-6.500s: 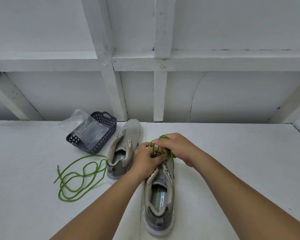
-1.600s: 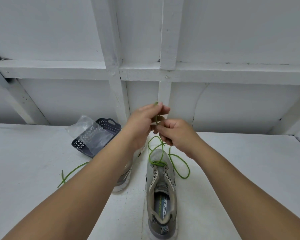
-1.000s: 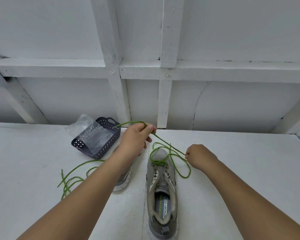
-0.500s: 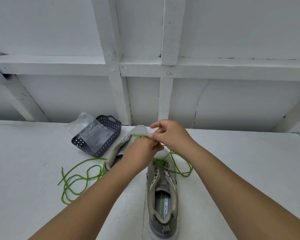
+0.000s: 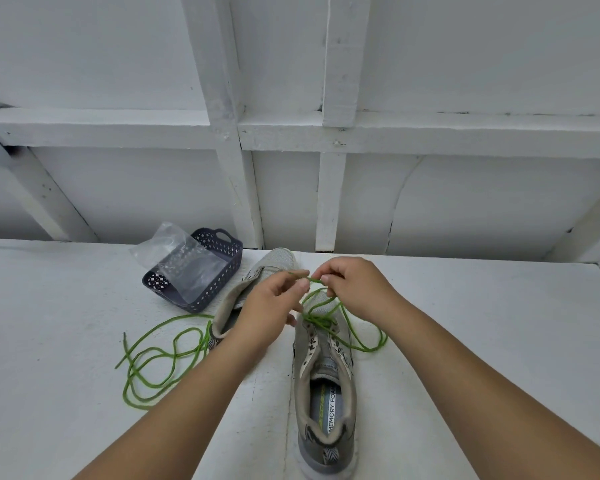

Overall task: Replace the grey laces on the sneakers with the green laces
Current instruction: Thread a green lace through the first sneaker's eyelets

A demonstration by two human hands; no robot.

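Hands: left hand [image 5: 274,303] and right hand [image 5: 350,287] meet above the toe of the near sneaker, fingertips almost touching.
Left hand: thumb and forefinger pinch one stretch of the green lace [image 5: 343,327], the other fingers curled loosely.
Right hand: fingers curled, pinching the same lace just beside the left fingertips.
Green lace: threaded through the front eyelets of the near sneaker; from there it rises to the two hands, and a slack loop spills off the shoe's right side onto the table.
Near sneaker [image 5: 326,393]: grey, upright on its sole near the table's front edge, about mid-width, heel toward the person and toe toward the back edge; the upper eyelets hold no lace and the insole print is readable.
Far sneaker [image 5: 257,282]: grey, further back and just left of the near one, toe close to the back edge, partly hidden by the left hand and forearm; no lace shows on the part in view.
Second green lace [image 5: 153,362]: loose tangle of loops lying flat on the table left of both shoes, one end touching the far sneaker's heel area.
Basket [image 5: 201,289]: dark perforated plastic, toward the back edge left of the far sneaker, tilted.
Plastic bag [image 5: 177,261]: clear, crumpled, lying in and over the basket.
Table [image 5: 482,341]: white painted boards against a white framed wall.
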